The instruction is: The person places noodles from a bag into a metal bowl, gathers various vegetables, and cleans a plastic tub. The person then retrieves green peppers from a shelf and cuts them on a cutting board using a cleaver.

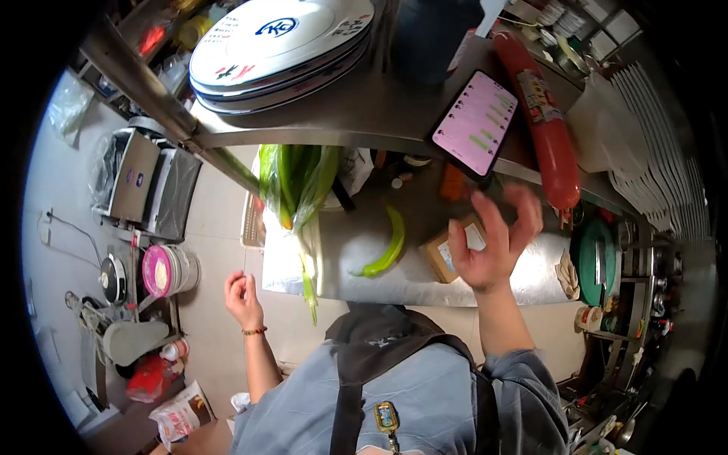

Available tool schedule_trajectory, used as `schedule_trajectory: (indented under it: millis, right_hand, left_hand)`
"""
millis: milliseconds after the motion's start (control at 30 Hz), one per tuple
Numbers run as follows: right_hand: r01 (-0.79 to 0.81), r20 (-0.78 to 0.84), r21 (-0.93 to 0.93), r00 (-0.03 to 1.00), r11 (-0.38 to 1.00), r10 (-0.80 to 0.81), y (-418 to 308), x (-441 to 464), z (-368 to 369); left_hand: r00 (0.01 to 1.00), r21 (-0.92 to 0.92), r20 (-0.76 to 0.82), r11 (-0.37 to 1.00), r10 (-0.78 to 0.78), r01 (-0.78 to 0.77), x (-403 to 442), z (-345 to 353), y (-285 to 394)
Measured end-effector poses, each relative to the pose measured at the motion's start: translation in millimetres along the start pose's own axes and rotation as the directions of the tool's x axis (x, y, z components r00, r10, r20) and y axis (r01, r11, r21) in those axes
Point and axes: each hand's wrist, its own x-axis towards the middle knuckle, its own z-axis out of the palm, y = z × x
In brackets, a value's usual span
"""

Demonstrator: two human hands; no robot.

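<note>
My right hand is raised over the metal worktop, just below a phone with a lit pink screen. Its fingers are spread and bent, holding nothing. Partly behind that hand lies a small cardboard box with a white label. To its left, a long green pepper rests on the worktop. My left hand hangs beside the worktop's left end, fingers loosely curled and nothing visible in them. Nearest to it, a clear plastic bag of green peppers stands above some pale green stalks.
A raised metal shelf crosses in front, carrying stacked plates, a dark container and a large red sausage. At right are more stacked plates and a round green board with a knife. A bucket stands left.
</note>
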Motion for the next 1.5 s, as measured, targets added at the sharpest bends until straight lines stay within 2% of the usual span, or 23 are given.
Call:
schedule_trajectory:
  millis: [133, 200, 400, 467, 667, 733, 867, 1200, 1267, 1300, 1367, 1400, 1467, 1500]
  right_hand:
    - [-0.021, 0.068, -0.108, 0.997, 0.994, 0.029, 5.2, 32.0, 4.4]
    - [-0.021, 0.100, -0.090, 0.994, 0.996, 0.030, 10.1, 34.6, 9.8]
    - [0.002, 0.100, -0.056, 0.995, 0.998, 0.003, 11.7, 37.3, 17.1]
    - [0.002, 0.122, -0.051, 0.992, 0.999, 0.004, 11.0, 38.0, 15.7]
    - [-0.019, 0.130, -0.029, 0.991, 0.999, 0.022, 11.4, 40.4, 14.7]
    - [-0.021, 0.128, -0.004, 0.992, 1.000, 0.021, 12.3, 41.2, 14.8]
    - [-0.011, 0.095, 0.036, 0.995, 0.999, 0.008, 14.3, 42.0, 16.2]
    - [0.000, 0.066, 0.078, 0.998, 0.997, -0.005, 16.7, 43.2, 16.9]
    - [0.001, 0.076, 0.085, 0.997, 0.996, -0.007, 17.6, 43.0, 16.4]
    - [0.002, 0.072, 0.085, 0.997, 0.996, -0.008, 17.9, 43.2, 16.0]
    - [0.006, 0.083, 0.084, 0.996, 0.996, -0.013, 18.2, 43.2, 15.4]
    - [0.006, 0.079, 0.085, 0.997, 0.996, -0.013, 18.8, 42.9, 15.6]
    - [0.009, 0.070, 0.090, 0.997, 0.996, -0.016, 19.8, 42.7, 17.1]
    - [0.011, 0.068, 0.093, 0.998, 0.996, -0.018, 20.0, 43.0, 17.6]
  left_hand:
    - [1.000, 0.045, -0.007, 0.999, 0.013, -0.012, -11.8, -10.4, -9.3]
    - [0.992, 0.139, 0.034, 0.984, -0.118, 0.112, -15.4, -17.7, -10.7]
    - [0.997, 0.151, -0.073, 0.988, -0.023, 0.034, -29.5, -29.2, -40.6]
    - [0.984, 0.220, -0.022, 0.959, -0.179, 0.179, -33.5, -35.1, -39.9]
    - [0.993, 0.272, -0.017, 0.955, -0.120, 0.120, -42.0, -38.2, -48.6]
    - [0.964, 0.308, 0.033, 0.920, -0.265, 0.242, -39.6, -40.2, -51.2]
    - [0.993, 0.292, -0.045, 0.949, -0.111, 0.120, -41.5, -33.6, -45.1]
    - [0.988, 0.219, -0.035, 0.964, -0.148, 0.152, -56.1, -35.3, -46.3]
    - [0.959, 0.178, 0.018, 0.945, -0.282, 0.274, -59.7, -38.4, -51.2]
    - [0.960, 0.176, 0.016, 0.946, -0.279, 0.272, -60.6, -38.0, -46.6]
    - [0.902, 0.162, 0.062, 0.896, -0.427, 0.413, -64.1, -39.0, -34.5]
    - [0.903, 0.162, 0.060, 0.897, -0.424, 0.411, -64.4, -40.9, -32.4]
    - [0.943, 0.499, 0.066, 0.829, -0.326, 0.252, -65.4, -44.5, -31.2]
    - [0.944, 0.498, 0.062, 0.829, -0.325, 0.253, -66.8, -43.7, -31.7]
